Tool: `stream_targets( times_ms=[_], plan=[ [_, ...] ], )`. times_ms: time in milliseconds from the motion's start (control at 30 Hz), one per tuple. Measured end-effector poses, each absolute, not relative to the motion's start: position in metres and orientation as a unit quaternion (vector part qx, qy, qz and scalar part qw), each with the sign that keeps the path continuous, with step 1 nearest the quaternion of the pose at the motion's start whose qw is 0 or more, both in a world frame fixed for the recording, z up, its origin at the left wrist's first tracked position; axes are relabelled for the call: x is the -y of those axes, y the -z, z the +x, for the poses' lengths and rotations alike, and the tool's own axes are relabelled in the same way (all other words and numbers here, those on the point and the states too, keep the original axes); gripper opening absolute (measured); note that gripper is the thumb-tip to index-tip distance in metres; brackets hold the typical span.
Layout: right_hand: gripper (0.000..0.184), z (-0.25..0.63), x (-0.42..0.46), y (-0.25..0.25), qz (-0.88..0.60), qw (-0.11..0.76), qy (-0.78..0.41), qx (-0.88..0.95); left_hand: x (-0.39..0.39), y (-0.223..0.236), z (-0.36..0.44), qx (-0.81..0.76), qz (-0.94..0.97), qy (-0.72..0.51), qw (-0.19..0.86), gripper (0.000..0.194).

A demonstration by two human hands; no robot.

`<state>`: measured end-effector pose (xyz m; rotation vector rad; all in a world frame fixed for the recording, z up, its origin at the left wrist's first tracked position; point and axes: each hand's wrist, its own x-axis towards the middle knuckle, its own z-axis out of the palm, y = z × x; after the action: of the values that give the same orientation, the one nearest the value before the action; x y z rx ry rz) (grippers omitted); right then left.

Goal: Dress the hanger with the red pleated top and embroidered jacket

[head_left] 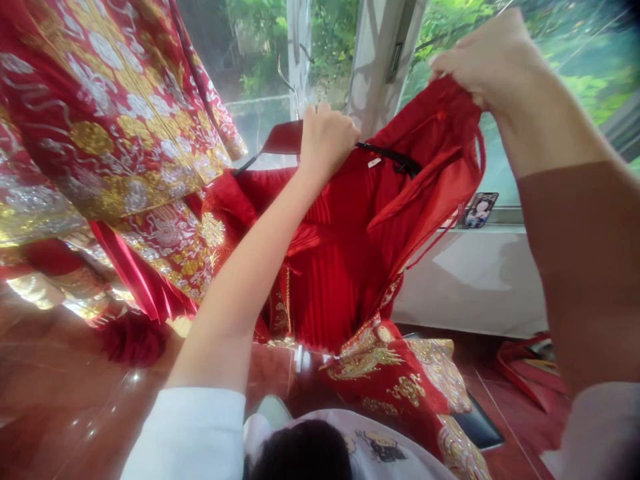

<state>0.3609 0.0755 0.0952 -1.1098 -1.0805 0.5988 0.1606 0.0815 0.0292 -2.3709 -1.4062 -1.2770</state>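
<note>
A red garment (325,273) with a pleated lining and gold embroidery hangs spread on a black hanger (395,157). My left hand (327,137) is closed around the middle of the hanger, close to the garment's neckline. Higher up on the right, my right hand (487,60) grips the red cloth at the shoulder and holds it lifted, away from the hanger's end. A thin red cord loops down below that hand. A small white label (374,162) shows inside the neckline. The embroidered lower panel (380,373) drapes toward me.
Another red garment (125,120), thick with gold and silver embroidery, hangs at the left. Windows (325,53) stand behind, with a phone (481,210) propped on the sill (505,230). A red bag-like item (530,367) and a dark flat object (477,423) lie on the red tiled floor (95,400).
</note>
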Motion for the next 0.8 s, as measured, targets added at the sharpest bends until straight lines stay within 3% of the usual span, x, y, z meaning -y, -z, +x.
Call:
stream_targets(
  times_ms=[133,200,267,367,467,533,633,733,800],
  plan=[
    [0.032,0.329,-0.041,-0.098,-0.552,0.591,0.001,0.589,-0.081,-0.031,0.161,0.469,-0.786,0.401,0.043,0.03],
    [0.038,0.305,-0.024,-0.077,-0.529,0.552,0.051,0.643,-0.077,-0.032,0.161,0.469,-0.785,0.392,0.097,0.033],
    [0.036,0.28,-0.013,-0.045,-0.518,0.518,0.055,0.679,-0.073,-0.031,0.159,0.463,-0.789,0.375,0.151,0.039],
    [0.016,0.253,-0.014,0.004,-0.563,0.456,0.02,0.689,-0.07,-0.03,0.155,0.456,-0.796,0.347,0.197,0.045],
    [0.019,0.248,-0.025,0.03,-0.542,0.45,-0.048,0.708,-0.067,-0.032,0.147,0.439,-0.819,0.345,0.132,0.038],
    [0.017,0.253,-0.033,0.031,-0.502,0.477,-0.093,0.715,-0.058,-0.037,0.138,0.413,-0.838,0.345,0.093,0.036],
    [0.012,0.261,-0.041,0.016,-0.448,0.529,-0.113,0.712,-0.027,-0.046,0.113,0.418,-0.823,0.359,0.14,0.043],
    [0.012,0.257,-0.055,-0.007,-0.406,0.54,-0.092,0.731,0.013,-0.045,0.072,0.506,-0.747,0.367,0.227,0.051],
    [0.015,0.248,-0.069,-0.022,-0.386,0.514,-0.097,0.76,0.031,-0.036,0.04,0.592,-0.695,0.339,0.226,0.05]
  ],
)
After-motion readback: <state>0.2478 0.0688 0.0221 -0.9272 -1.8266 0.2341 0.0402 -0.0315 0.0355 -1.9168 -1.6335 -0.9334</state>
